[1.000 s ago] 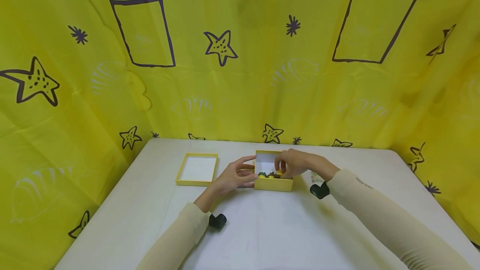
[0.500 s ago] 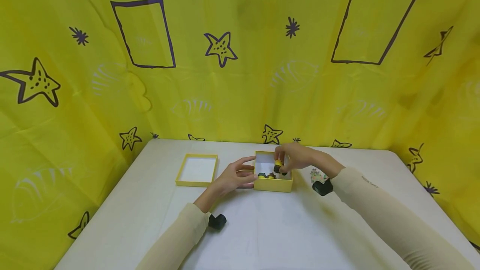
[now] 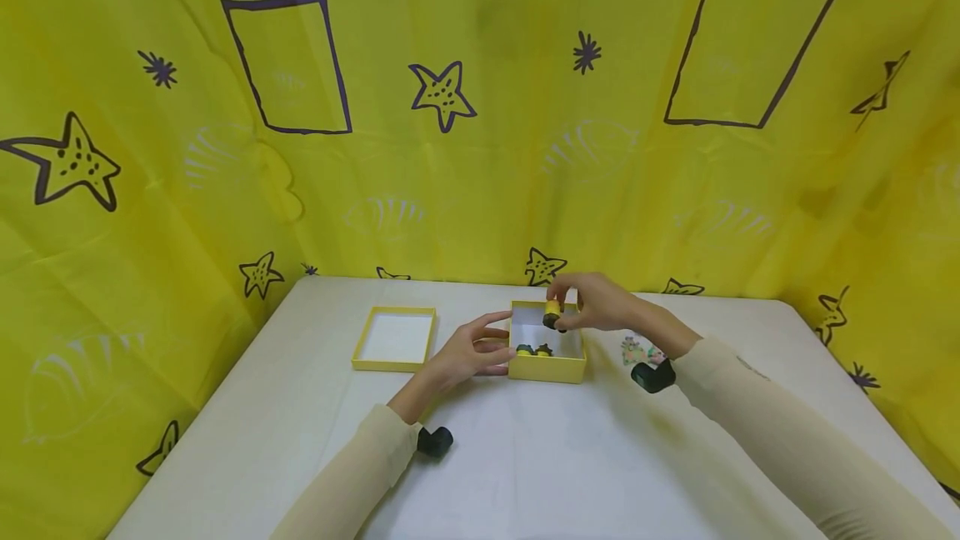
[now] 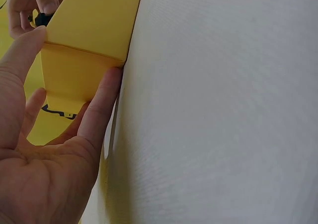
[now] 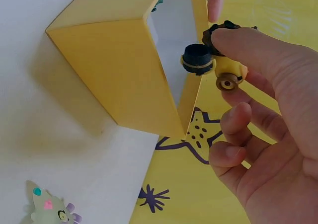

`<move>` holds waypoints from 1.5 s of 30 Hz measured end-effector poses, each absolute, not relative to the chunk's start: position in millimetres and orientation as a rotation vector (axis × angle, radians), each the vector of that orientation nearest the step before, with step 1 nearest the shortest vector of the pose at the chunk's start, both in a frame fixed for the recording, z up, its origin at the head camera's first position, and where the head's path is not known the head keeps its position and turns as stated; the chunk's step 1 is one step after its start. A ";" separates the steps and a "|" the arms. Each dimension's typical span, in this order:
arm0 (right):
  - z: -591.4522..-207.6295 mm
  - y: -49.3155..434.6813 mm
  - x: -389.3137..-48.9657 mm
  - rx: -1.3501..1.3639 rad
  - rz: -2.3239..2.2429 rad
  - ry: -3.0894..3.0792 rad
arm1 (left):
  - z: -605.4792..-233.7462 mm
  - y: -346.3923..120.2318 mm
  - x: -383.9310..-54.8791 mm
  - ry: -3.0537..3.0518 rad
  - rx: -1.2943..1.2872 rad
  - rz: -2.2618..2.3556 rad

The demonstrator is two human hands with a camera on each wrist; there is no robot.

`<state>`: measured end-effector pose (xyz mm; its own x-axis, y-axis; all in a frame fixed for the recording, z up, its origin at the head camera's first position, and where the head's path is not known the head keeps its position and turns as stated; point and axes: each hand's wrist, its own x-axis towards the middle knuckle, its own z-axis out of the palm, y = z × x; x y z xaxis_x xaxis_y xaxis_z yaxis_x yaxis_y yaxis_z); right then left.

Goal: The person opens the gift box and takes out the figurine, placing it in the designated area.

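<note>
A small yellow toy figure [image 3: 552, 312] with dark parts is pinched between the thumb and fingers of my right hand [image 3: 602, 303], above the back of an open yellow box [image 3: 547, 369]. The right wrist view shows the toy's dark cup-shaped part and brown round piece beside the box opening. My left hand [image 3: 461, 354] touches the box's left side, thumb up by the rim and fingers along the wall in the left wrist view. Inside, near the front wall, are a green-topped figure [image 3: 525, 350] and a brown-topped figure [image 3: 543, 350].
Left of the box lies its shallow yellow-edged lid [image 3: 393, 340], white inside up. On the right, partly behind my right wrist, are small pale toys [image 3: 632, 350]; one pale figure [image 5: 54, 209] shows pink and teal spots. A yellow curtain [image 3: 480, 215] hangs behind the table.
My right hand has risen out of the box with the yellow toy figure, up toward the back rim. The left hand has stayed at the box's side.
</note>
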<state>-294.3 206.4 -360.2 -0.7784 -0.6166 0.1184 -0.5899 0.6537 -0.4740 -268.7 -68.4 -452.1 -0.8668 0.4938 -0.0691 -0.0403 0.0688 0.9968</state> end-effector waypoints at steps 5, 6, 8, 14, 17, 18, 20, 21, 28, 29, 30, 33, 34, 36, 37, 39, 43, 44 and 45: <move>-359.2 207.7 -290.9 -1.012 -0.814 2.835 | -453.6 -67.8 -270.0 1.964 0.437 1.843; -359.4 208.1 -290.6 -1.010 -0.819 2.839 | -453.8 -67.8 -270.1 1.964 0.435 1.843; -359.3 208.6 -289.8 -1.005 -0.827 2.845 | -453.9 -67.6 -270.0 1.968 0.431 1.841; -359.7 210.3 -288.6 -0.992 -0.837 2.852 | -454.2 -67.9 -269.9 1.969 0.446 1.843; -357.8 210.8 -287.2 -0.995 -0.852 2.844 | -454.4 -68.6 -270.4 1.963 0.458 1.850; -357.0 210.9 -286.5 -0.991 -0.854 2.845 | -454.4 -68.8 -270.6 1.962 0.462 1.850; -355.7 211.5 -285.4 -0.982 -0.861 2.844 | -454.2 -69.0 -270.5 1.958 0.463 1.849; -355.1 212.0 -284.6 -0.976 -0.864 2.844 | -454.1 -69.1 -270.3 1.958 0.461 1.847; -353.3 219.6 -279.5 -0.953 -0.873 2.858 | -454.9 -69.4 -270.0 1.975 0.465 1.837; -352.7 221.2 -278.5 -0.953 -0.873 2.859 | -455.0 -69.5 -270.1 1.975 0.469 1.838; -352.1 223.2 -277.5 -0.951 -0.872 2.861 | -454.7 -69.6 -269.8 1.977 0.474 1.838; -350.9 230.1 -275.0 -0.927 -0.869 2.863 | -454.7 -69.7 -269.5 1.975 0.485 1.840; -350.6 232.7 -274.2 -0.921 -0.867 2.864 | -454.8 -69.8 -269.5 1.971 0.488 1.843; -350.2 238.1 -272.9 -0.917 -0.862 2.864 | -454.8 -69.9 -269.5 1.972 0.487 1.844; -350.1 240.8 -272.1 -0.915 -0.860 2.867 | -455.0 -70.0 -269.8 1.975 0.488 1.843; -349.8 245.9 -270.0 -0.916 -0.857 2.873 | -454.6 -69.9 -269.7 1.980 0.490 1.842; -350.5 256.4 -265.3 -0.924 -0.832 2.898 | -453.9 -69.5 -269.0 1.981 0.508 1.841; -350.8 259.1 -264.0 -0.929 -0.827 2.902 | -453.5 -69.4 -268.5 1.975 0.510 1.843; -351.2 261.8 -262.8 -0.931 -0.823 2.906 | -453.4 -69.3 -268.2 1.971 0.512 1.843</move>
